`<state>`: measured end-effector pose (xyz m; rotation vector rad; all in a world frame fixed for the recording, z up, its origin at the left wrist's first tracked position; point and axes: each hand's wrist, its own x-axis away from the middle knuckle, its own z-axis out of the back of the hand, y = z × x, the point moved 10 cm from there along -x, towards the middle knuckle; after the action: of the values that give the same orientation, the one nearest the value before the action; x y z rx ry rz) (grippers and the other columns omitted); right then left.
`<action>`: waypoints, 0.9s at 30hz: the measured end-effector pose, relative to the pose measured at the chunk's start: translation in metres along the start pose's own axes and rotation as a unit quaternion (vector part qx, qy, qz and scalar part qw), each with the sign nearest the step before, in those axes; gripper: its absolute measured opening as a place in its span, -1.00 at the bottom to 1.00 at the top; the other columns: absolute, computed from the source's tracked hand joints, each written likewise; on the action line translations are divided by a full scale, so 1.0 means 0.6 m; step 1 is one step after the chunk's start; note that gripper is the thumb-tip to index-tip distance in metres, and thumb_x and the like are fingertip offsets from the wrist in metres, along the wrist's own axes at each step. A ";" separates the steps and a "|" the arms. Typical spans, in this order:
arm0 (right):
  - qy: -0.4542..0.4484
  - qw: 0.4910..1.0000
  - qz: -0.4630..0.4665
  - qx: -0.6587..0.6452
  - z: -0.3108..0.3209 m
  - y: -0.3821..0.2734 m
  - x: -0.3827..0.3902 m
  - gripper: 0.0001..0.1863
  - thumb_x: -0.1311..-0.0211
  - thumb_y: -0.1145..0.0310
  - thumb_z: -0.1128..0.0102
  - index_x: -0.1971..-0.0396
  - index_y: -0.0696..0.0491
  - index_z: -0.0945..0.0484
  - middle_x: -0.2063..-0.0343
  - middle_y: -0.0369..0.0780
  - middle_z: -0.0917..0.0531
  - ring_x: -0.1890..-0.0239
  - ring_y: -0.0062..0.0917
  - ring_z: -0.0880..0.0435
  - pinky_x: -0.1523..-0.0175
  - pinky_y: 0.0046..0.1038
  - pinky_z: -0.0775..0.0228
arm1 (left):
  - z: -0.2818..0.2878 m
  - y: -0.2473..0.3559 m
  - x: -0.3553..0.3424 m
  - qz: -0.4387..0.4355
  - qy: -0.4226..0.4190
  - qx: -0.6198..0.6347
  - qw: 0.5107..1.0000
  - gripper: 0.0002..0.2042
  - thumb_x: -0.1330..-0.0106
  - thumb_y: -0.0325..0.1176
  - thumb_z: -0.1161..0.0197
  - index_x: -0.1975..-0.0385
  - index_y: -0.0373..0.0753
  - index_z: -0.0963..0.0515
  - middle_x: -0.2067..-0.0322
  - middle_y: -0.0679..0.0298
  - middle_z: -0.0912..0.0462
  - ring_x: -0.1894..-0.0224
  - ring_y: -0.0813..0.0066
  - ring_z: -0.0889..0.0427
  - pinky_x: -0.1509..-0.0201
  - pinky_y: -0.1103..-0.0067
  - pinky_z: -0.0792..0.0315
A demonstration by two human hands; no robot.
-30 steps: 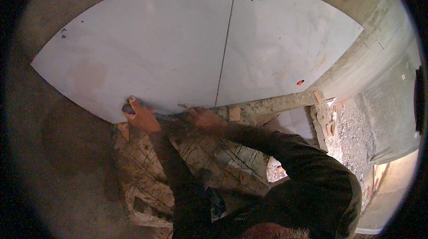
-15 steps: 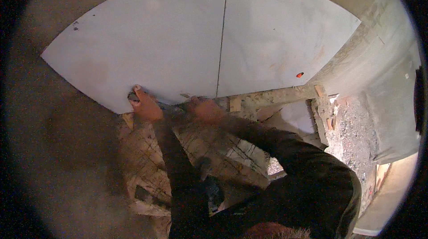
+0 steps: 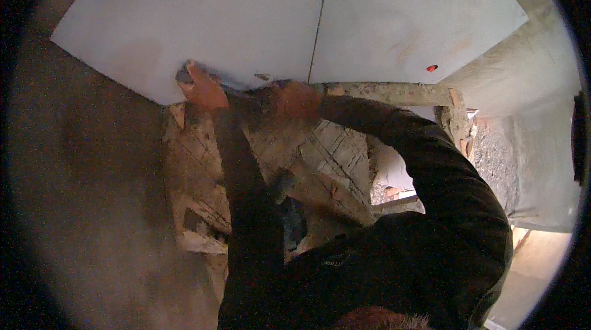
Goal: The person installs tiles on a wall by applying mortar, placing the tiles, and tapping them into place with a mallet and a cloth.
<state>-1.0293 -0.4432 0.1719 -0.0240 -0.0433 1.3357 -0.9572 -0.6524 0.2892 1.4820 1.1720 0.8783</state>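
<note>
My left hand [image 3: 206,90] is closed around one end of a dark hand tool [image 3: 231,82], thumb pointing up. The tool's bluish-grey body lies against the lower edge of a large white panel [image 3: 203,16]. My right hand [image 3: 297,101], blurred, appears closed at the tool's other end, just left of the seam [image 3: 318,22] between this panel and a second white panel [image 3: 400,22]. Shadow and blur hide the tool's exact kind. A small chipped mark [image 3: 263,76] shows above the tool.
Below the panels is a rough, scored tan surface [image 3: 335,151] with small wooden wedges [image 3: 177,114] along the edge. The right panel has a small hole with orange in it [image 3: 432,68]. A grey wall [image 3: 542,157] and gravelly ground [image 3: 492,145] lie to the right.
The whole view has shifted, so panels and hands sit higher in the picture. Both hands keep about the same spot on the panel's lower edge. My right elbow is bent further outward.
</note>
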 end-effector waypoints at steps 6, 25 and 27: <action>0.003 1.000 -0.022 0.010 0.023 -0.022 0.011 -0.45 -0.20 0.04 -0.29 -0.02 0.17 -0.56 0.11 0.07 -0.60 0.25 -0.12 -0.72 0.25 -0.08 -0.62 | 0.004 0.005 0.001 0.004 -0.013 -0.033 0.999 -0.46 -0.40 -0.01 -0.29 -0.19 -0.28 -0.40 0.17 0.18 -0.62 0.35 0.40 -0.59 0.52 0.48 -0.46; 0.174 0.967 -0.165 -0.090 -0.119 0.102 0.011 -0.50 -0.43 0.03 -0.02 -0.12 0.13 -0.52 0.47 -0.03 -0.70 0.43 -0.12 -0.74 0.36 0.01 -0.60 | -0.044 -0.041 0.040 0.017 -0.064 0.007 0.998 -0.36 -0.50 -0.02 -0.16 -0.38 -0.35 -0.18 0.29 0.17 -0.53 0.43 0.44 -0.49 0.46 0.48 -0.46; 0.168 0.976 -0.133 -0.039 -0.095 0.052 0.000 -0.50 -0.45 0.11 -0.01 -0.14 0.23 -0.46 0.52 0.00 -0.69 0.48 -0.12 -0.74 0.40 0.01 -0.60 | -0.023 -0.064 0.006 -0.003 -0.060 0.020 0.998 -0.32 -0.51 0.02 -0.14 -0.39 -0.37 -0.15 0.33 0.17 -0.53 0.48 0.45 -0.48 0.50 0.49 -0.46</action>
<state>-1.0572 -0.4356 0.1138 -0.3002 0.1821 1.0473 -0.9781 -0.6446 0.2547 1.5416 1.1088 0.7549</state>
